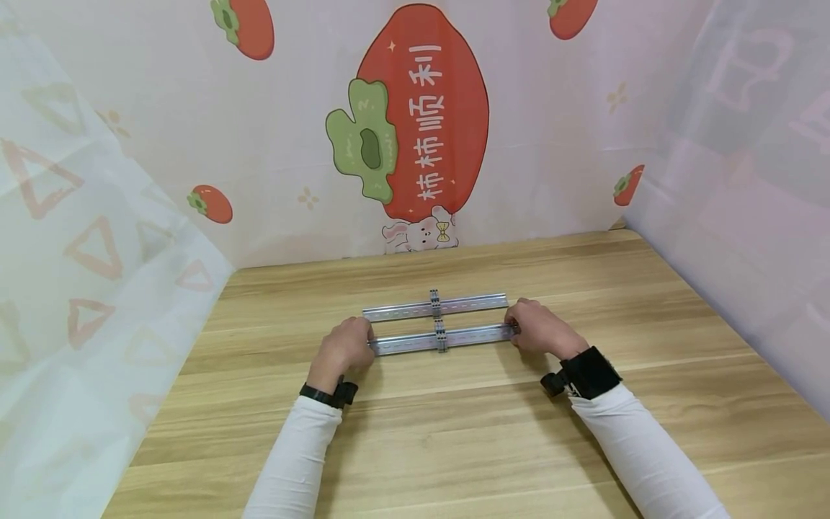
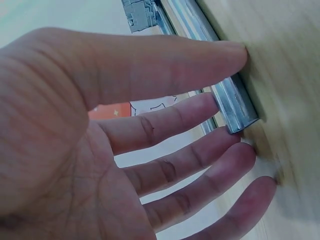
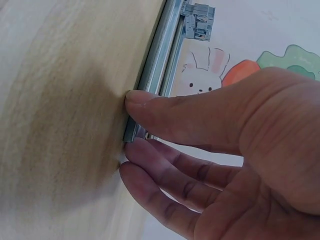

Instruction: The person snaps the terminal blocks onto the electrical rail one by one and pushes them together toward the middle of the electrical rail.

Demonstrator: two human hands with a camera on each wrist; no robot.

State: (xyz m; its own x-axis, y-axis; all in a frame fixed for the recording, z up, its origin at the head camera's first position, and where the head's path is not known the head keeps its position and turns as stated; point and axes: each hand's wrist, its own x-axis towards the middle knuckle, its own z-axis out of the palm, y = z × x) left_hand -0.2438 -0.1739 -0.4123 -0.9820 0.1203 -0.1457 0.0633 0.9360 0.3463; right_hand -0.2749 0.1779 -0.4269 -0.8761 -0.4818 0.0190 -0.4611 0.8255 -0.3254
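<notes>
A slotted metal DIN rail lies crosswise on the table, with grey terminal blocks clipped near its middle. My left hand pinches its left end, thumb on the near side and index finger on the far side; the rail's cut end shows between them in the left wrist view. At the other end, my right hand grips the rail, the thumb along its near edge. Just behind lies a second DIN rail, roughly parallel, also carrying grey terminal blocks.
The wood-grain table extends toward me and to both sides. A printed fabric backdrop stands along its back edge, and pale sheets hang at the left and right.
</notes>
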